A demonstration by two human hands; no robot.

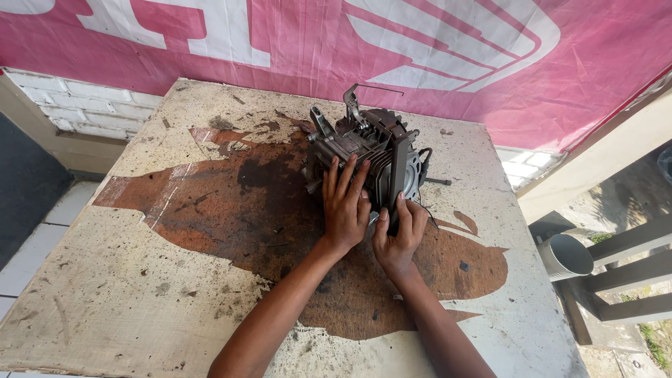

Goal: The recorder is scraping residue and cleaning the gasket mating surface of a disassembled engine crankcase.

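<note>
Engine: a small grey engine block (pixel 364 157) with cooling fins stands toward the far middle of the table (pixel 140 294), on the dark oil stain (pixel 266 210).
Left hand: the left hand (pixel 345 206) lies flat against the near side of the block, fingers spread and pressed on the metal, not wrapped round anything.
Right hand: the right hand (pixel 397 234) is pinched on the lower end of a dark upright plate (pixel 400 175) at the finned end, thumb in front, fingers behind.
Step in hand: by the look of it, the block is being steadied while that plate is seated or worked loose; which, I cannot tell.
Next move calls for: I judge a firm brace from the left and an even pull or push along the plate's edge, so the block does not rock.
Around: a pink banner (pixel 490 70) hangs behind; a lever (pixel 352 105) sticks up on top.
</note>
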